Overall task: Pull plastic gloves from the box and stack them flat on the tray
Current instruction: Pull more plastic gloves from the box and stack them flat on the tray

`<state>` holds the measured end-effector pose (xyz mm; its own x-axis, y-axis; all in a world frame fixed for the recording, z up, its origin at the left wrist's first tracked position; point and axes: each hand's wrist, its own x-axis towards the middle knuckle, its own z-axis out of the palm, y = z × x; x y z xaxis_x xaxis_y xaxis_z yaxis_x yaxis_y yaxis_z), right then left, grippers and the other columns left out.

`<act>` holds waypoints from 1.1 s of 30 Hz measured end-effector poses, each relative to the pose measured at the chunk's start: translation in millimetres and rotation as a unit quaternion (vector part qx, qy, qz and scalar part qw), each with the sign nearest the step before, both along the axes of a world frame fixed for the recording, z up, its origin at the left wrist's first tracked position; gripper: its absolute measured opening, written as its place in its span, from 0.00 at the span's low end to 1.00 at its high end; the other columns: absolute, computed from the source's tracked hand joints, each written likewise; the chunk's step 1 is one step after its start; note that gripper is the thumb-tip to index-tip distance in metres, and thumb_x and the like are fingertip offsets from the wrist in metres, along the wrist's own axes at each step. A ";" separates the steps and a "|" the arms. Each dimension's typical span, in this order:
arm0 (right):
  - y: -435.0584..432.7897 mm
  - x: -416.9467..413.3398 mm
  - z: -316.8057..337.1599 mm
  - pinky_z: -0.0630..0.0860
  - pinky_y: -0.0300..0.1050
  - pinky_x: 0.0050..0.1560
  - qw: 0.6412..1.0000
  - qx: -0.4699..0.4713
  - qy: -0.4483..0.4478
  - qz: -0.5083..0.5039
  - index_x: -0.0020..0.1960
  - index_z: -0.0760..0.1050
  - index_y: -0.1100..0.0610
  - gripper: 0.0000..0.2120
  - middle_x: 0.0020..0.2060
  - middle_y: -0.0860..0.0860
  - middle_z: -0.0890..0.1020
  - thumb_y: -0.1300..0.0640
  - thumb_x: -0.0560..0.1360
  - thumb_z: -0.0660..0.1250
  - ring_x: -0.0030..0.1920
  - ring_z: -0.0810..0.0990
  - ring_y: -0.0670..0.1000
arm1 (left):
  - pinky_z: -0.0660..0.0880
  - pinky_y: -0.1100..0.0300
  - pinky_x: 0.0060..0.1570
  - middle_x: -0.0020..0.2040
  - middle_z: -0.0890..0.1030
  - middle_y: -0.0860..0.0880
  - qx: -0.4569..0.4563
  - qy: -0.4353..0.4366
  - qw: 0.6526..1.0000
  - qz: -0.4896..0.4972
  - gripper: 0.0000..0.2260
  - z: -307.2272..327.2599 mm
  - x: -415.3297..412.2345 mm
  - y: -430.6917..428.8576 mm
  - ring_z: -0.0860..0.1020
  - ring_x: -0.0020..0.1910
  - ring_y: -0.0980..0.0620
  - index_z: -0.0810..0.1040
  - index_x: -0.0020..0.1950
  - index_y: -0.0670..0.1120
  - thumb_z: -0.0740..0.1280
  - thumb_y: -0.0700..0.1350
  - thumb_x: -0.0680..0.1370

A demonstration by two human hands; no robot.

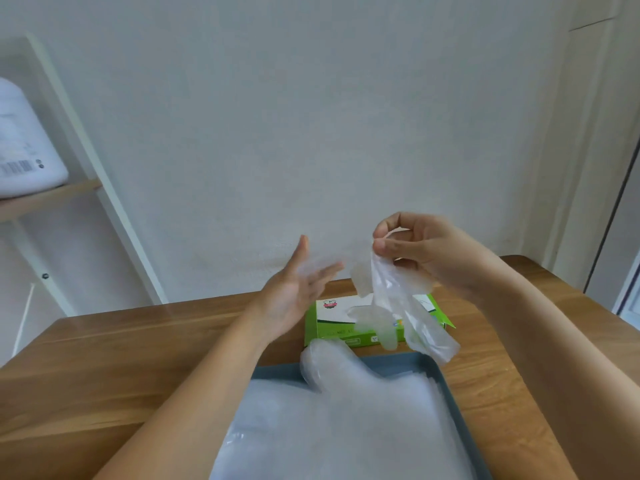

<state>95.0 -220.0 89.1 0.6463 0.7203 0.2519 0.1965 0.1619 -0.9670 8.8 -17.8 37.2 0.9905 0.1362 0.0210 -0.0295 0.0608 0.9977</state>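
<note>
Head view, items as we find them. Table [138,358]: wooden, set against a pale wall [311,116]. Box [322,327]: green and white carton, lying flat toward the table's far edge, just beyond the far rim of the tray. Tray [450,386]: blue-grey, on the near half of the table, running out of the picture at the bottom. Stack of gloves [346,427]: clear plastic, lying flat and covering most of the tray, one rounded end lapping over the far rim toward the box. Right hand [426,251]: raised above the box, its grip narrow, thumb and fingers pinching one clear glove [398,306] at its top end. That glove hangs down in front of the box, its lower ends near the tray's far rim; we cannot tell whether it touches the box. Left hand [294,296]: raised just left of the hanging glove, grip wide, fingers straight and holding nothing, slightly blurred. Shelf [52,199]: wooden, at the far left off the table, bearing a white container [24,143] with a barcode.
</note>
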 end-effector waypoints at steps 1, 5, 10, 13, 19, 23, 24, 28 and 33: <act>2.0 -3.6 0.3 0.74 0.34 0.33 1.000 -0.010 -0.002 0.012 0.43 0.75 0.58 0.04 0.30 0.50 0.80 0.62 0.70 0.70 0.30 0.76 0.45 | 0.60 0.57 0.71 0.60 0.82 0.52 -0.020 -0.014 1.000 -0.020 0.31 6.1 -5.9 -5.1 0.73 0.67 0.54 0.77 0.63 0.47 0.53 0.68 0.74; 13.0 -27.7 -3.5 0.71 0.35 0.32 0.996 -0.062 -0.036 0.048 0.45 0.76 0.59 0.05 0.30 0.51 0.78 0.62 0.71 0.71 0.30 0.73 0.48 | 0.64 0.49 0.68 0.63 0.79 0.46 0.066 -0.049 0.995 -0.063 0.40 8.6 -35.4 -27.1 0.74 0.66 0.48 0.77 0.64 0.45 0.61 0.75 0.68; 10.8 -49.1 -13.3 0.64 0.41 0.33 0.985 -0.158 -0.057 0.045 0.48 0.77 0.58 0.09 0.39 0.57 0.82 0.55 0.73 0.71 0.37 0.72 0.52 | 0.76 0.54 0.42 0.45 0.84 0.45 0.049 -0.016 0.997 0.050 0.18 0.4 -64.9 -42.3 0.82 0.44 0.47 0.82 0.47 0.44 0.76 0.57 0.68; 2.5 -63.7 -17.8 0.70 0.39 0.38 0.984 -0.173 -0.020 0.041 0.50 0.77 0.58 0.10 0.38 0.52 0.81 0.54 0.73 0.72 0.37 0.74 0.49 | 0.72 0.55 0.36 0.38 0.82 0.44 0.021 0.001 0.995 0.095 0.09 -7.3 -82.2 -46.3 0.79 0.34 0.48 0.80 0.40 0.44 0.73 0.49 0.72; -20.3 -87.7 -21.4 0.75 0.38 0.40 0.992 -0.128 0.017 0.012 0.55 0.78 0.53 0.30 0.46 0.45 0.84 0.31 0.65 0.65 0.40 0.81 0.44 | 0.70 0.63 0.33 0.39 0.78 0.46 -0.134 -0.018 0.985 0.108 0.09 -8.9 -101.9 -46.6 0.77 0.33 0.55 0.75 0.50 0.38 0.61 0.44 0.81; -35.2 -102.0 -20.6 0.75 0.46 0.61 0.979 -0.128 -0.138 0.078 0.63 0.71 0.46 0.38 0.61 0.41 0.76 0.34 0.58 0.76 0.62 0.76 0.44 | 0.73 0.59 0.37 0.38 0.84 0.49 -0.207 0.002 0.967 0.145 0.15 -8.4 -111.0 -36.2 0.82 0.34 0.55 0.82 0.43 0.43 0.59 0.46 0.82; -36.5 -107.8 -21.2 0.73 0.43 0.63 0.966 -0.149 -0.195 0.083 0.64 0.69 0.42 0.38 0.63 0.38 0.73 0.38 0.58 0.78 0.65 0.72 0.41 | 0.75 0.60 0.36 0.41 0.84 0.48 -0.236 0.004 0.959 0.158 0.15 -7.9 -113.0 -33.5 0.82 0.36 0.54 0.82 0.45 0.43 0.59 0.46 0.82; -25.3 -133.2 -29.5 0.65 0.23 0.55 0.852 -0.292 -0.435 0.013 0.67 0.55 0.28 0.41 0.68 0.25 0.51 0.41 0.64 0.77 0.62 0.59 0.25 | 0.75 0.56 0.51 0.54 0.80 0.41 -0.311 0.008 0.933 0.180 0.16 -6.3 -117.1 -22.6 0.79 0.50 0.46 0.78 0.59 0.36 0.59 0.46 0.82; -7.4 -141.7 -39.7 0.64 0.23 0.54 0.845 -0.194 -0.489 -0.098 0.67 0.66 0.38 0.26 0.66 0.33 0.61 0.40 0.70 0.68 0.59 0.64 0.30 | 0.70 0.52 0.63 0.51 0.81 0.41 -0.336 -0.012 0.927 0.165 0.15 -4.8 -119.8 -18.8 0.79 0.52 0.44 0.79 0.56 0.37 0.59 0.46 0.82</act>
<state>-46.7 -227.3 49.4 0.3816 0.7751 0.5035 0.9187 -0.2580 -0.2992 -110.9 -36.6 32.3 0.8928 0.4219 -0.1580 -0.1781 0.6528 0.7363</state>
